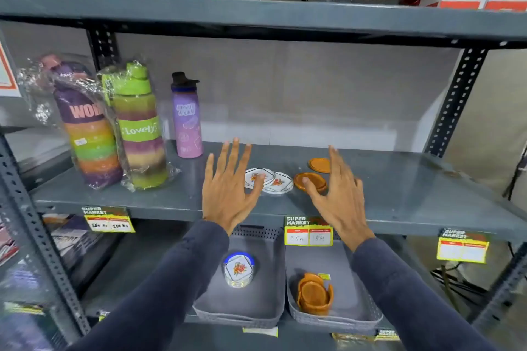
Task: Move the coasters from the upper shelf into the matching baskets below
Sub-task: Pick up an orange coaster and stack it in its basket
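Observation:
Two white coasters with a flower print [278, 182] lie overlapping on the grey upper shelf [399, 196]. Beside them sits a brown round coaster [312, 180], and another brown coaster [318, 165] lies a little farther back. My left hand [228, 179] hovers with fingers spread, its thumb over the white coasters. My right hand [339, 191] is spread too, its thumb over the nearer brown coaster. Both hold nothing. Below, the left grey basket [256, 308] holds a stack of white coasters [239, 269]. The right grey basket [353, 305] holds a brown coaster set [315, 293].
Three water bottles stand on the upper shelf at the left: a wrapped purple one [85, 128], a wrapped green one [139, 128] and a lilac one [186, 117]. Price tags [308, 232] hang from the shelf's front edge. Boxes fill the top shelf. A perforated upright [456, 100] stands at right.

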The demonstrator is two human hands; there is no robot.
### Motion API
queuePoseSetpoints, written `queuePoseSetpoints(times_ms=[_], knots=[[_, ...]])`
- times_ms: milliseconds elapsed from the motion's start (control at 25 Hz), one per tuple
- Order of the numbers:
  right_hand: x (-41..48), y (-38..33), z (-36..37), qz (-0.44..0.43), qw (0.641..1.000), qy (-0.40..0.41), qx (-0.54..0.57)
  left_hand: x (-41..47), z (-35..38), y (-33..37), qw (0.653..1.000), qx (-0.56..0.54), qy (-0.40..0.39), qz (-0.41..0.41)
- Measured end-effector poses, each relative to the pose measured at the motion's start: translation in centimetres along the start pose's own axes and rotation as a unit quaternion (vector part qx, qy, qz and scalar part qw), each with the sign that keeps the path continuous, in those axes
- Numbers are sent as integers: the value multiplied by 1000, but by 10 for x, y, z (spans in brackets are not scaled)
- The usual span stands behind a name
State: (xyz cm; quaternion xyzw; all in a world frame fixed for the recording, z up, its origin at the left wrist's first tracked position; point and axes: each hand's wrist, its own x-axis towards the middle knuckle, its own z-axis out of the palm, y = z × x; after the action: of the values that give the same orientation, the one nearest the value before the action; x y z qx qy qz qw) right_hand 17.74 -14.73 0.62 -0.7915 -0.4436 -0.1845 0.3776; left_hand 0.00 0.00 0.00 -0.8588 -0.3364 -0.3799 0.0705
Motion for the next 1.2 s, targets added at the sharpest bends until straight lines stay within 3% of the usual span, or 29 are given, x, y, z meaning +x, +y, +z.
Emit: queuePoseSetpoints(times_ms=[160, 280, 480, 640, 840, 1040, 1200], knots=[[15, 14, 18, 86, 990, -114, -2, -20, 31, -18, 989, 6, -121, -90], [28, 26, 33, 122, 978, -168, -11, -17, 37, -22, 982, 18, -155, -111], [37, 34, 43, 138, 979, -151, 0, -14, 37, -22, 979, 39, -176, -100], [29, 32, 31, 131, 987, -70, 64, -16, 34, -33, 978, 37, -188, -80], [16, 0, -23, 12, 988, 75, 138, -13, 31, -50, 978, 30, -199, -62], [-7, -58, -87, -137, 952, 221, 162, -12, 31, -46, 974, 34, -216, -61], [-22, -89, -126, -207, 926, 259, 182, -12, 30, -46, 975, 46, -209, -63]])
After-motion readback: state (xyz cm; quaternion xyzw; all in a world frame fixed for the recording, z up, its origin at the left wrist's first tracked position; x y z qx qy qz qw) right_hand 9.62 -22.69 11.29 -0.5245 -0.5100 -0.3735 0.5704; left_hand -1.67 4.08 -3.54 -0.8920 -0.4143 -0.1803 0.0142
